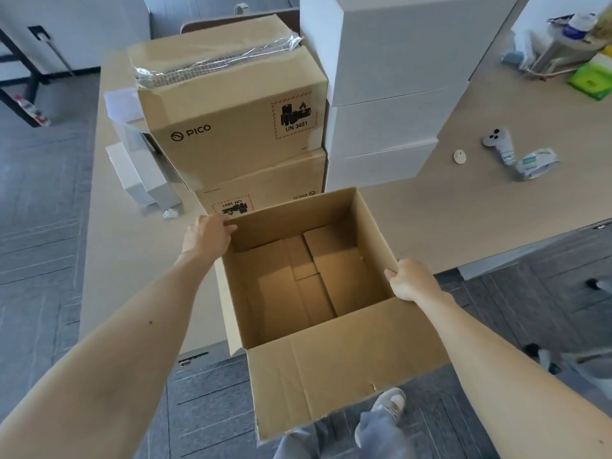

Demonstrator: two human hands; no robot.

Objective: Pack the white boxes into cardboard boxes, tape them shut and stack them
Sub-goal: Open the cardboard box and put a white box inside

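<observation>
An open, empty cardboard box [308,283] sits at the near edge of the table, its front flap hanging down toward me. My left hand [207,235] grips the box's far left corner. My right hand [412,281] grips its right wall near the front. Behind it, two taped cardboard boxes [231,104] printed PICO stand stacked, the lower one upside down. A stack of three white boxes [387,84] rises to their right. More white boxes [139,167] lie to the left of the stack, partly hidden.
A roll of tape [538,164], a grey controller [498,140] and a small white disc [460,156] lie on the beige table [447,213] at right. A green pack [591,79] and clutter sit at the far right. Grey floor surrounds the table; my shoe [385,409] is below.
</observation>
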